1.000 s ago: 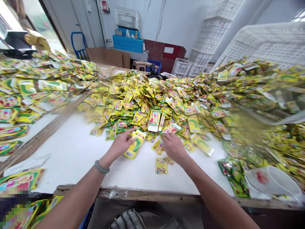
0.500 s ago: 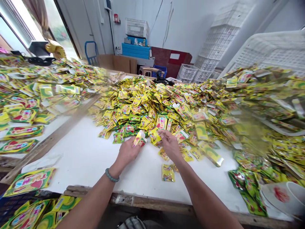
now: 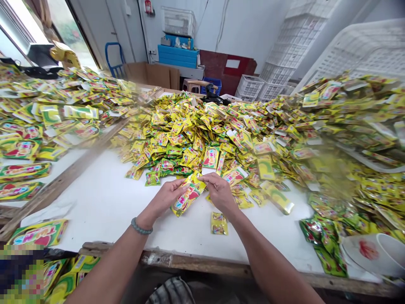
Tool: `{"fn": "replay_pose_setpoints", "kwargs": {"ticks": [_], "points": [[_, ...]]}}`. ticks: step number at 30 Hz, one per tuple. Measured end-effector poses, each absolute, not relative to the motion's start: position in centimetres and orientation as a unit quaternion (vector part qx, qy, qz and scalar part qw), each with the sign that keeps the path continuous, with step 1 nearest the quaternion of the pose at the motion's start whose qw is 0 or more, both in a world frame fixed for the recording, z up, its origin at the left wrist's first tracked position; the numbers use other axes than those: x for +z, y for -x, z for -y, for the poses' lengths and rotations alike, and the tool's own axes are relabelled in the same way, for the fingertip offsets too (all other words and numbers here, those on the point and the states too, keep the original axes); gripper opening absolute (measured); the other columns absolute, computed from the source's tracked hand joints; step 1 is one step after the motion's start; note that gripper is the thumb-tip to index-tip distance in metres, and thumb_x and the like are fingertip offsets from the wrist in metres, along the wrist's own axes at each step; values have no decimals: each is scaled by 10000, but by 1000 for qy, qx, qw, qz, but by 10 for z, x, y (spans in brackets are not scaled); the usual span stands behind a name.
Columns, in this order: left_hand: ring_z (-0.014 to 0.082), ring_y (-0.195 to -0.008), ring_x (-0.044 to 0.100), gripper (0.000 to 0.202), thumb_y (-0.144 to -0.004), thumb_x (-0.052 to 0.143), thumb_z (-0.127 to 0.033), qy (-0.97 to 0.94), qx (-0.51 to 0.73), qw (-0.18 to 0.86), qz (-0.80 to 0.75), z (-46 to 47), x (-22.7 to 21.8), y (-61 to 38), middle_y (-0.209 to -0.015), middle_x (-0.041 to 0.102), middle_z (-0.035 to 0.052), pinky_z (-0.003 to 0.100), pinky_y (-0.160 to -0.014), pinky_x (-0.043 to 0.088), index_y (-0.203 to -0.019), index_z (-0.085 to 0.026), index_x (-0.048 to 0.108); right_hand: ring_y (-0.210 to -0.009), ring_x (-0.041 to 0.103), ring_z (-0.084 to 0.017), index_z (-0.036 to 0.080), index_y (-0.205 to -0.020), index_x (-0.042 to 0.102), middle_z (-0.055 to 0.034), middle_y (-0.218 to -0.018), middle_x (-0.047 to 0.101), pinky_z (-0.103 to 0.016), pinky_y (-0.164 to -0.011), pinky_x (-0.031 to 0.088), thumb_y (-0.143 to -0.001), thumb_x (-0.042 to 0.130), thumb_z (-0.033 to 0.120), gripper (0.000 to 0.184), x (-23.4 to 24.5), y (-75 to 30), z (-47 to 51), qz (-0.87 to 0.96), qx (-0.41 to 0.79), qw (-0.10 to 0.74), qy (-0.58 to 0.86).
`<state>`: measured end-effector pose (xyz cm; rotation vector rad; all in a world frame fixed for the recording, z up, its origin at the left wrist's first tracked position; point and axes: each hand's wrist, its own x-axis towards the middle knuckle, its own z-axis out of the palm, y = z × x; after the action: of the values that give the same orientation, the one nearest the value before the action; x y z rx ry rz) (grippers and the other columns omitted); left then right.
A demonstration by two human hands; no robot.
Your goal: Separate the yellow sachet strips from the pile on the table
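Observation:
My left hand (image 3: 169, 195), with a beaded bracelet at the wrist, grips a small yellow and green carton (image 3: 189, 197) printed with a red heart-like shape and bright letters. At its upper end my right hand (image 3: 218, 190) pinches a small yellow sachet (image 3: 196, 177), which touches the carton's mouth; how far it is inside I cannot tell. Just beyond the hands rises a heap of yellow and green sachets (image 3: 177, 139). A standing carton (image 3: 211, 158) leans on that heap. One loose yellow sachet (image 3: 219, 223) lies on the white tabletop below my right hand.
Piled cartons (image 3: 76, 112) lie left of a wooden strip (image 3: 76, 173). Right are a heap of cartons around a white basket (image 3: 363, 55), green sachets (image 3: 325, 245) and a white bowl (image 3: 363, 249). Filled cartons sit below the table's wooden edge (image 3: 196, 264) at lower left.
The carton has turned so its printed front shows. My right hand has brought a yellow sachet from the heap's edge to the carton's upper end. The view has tilted slightly down.

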<state>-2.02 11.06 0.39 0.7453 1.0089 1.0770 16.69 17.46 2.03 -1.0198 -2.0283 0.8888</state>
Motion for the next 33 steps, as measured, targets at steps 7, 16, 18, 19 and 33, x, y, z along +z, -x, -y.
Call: {"fn": "replay_pose_setpoints", "kwargs": {"ticks": [7, 16, 18, 19, 33], "points": [[106, -547, 541, 425, -735, 728, -529, -335, 503, 659, -448, -110, 5, 26, -687, 674, -11, 207, -511, 385, -924, -150, 691, -875, 629, -171, 237, -925, 736, -48, -939, 680, -316, -792, 505, -870, 516, 190, 231, 32, -152, -173, 780, 357, 345, 382], [179, -709, 671, 577, -558, 871, -413, -186, 666, 553, -464, -117, 10, 49, -847, 744, 39, 267, -653, 505, -1029, -145, 671, -1052, 593, -222, 180, -1087, 664, -94, -1138, 667, -374, -960, 468, -771, 562, 85, 345, 17, -120, -209, 900, 218, 166, 339], [183, -715, 672, 585, -543, 877, -412, -172, 676, 542, -469, -118, 9, 51, -827, 743, 39, 270, -657, 504, -1017, -137, 670, -1098, 579, -243, 161, -1126, 662, -133, -1182, 646, -385, -972, 456, -788, 552, 71, 366, 5, -113, -211, 919, 159, 120, 341], [183, -717, 671, 580, -538, 878, -412, -176, 670, 546, -470, -118, 9, 50, -819, 743, 38, 273, -667, 506, -1006, -135, 674, -1075, 592, -243, 157, -1113, 669, -144, -1152, 654, -378, -946, 468, -820, 525, 75, 336, 1, -112, -210, 914, 143, 121, 359], [243, -825, 679, 560, -680, 738, -590, -374, 482, 614, -501, -116, -7, 23, -919, 749, 58, 331, -747, 516, -1029, -154, 701, -619, 610, -142, 203, -828, 608, 11, -680, 607, -251, -574, 476, -705, 713, 509, 346, 29, -175, -182, 584, 547, 375, 469]]}}
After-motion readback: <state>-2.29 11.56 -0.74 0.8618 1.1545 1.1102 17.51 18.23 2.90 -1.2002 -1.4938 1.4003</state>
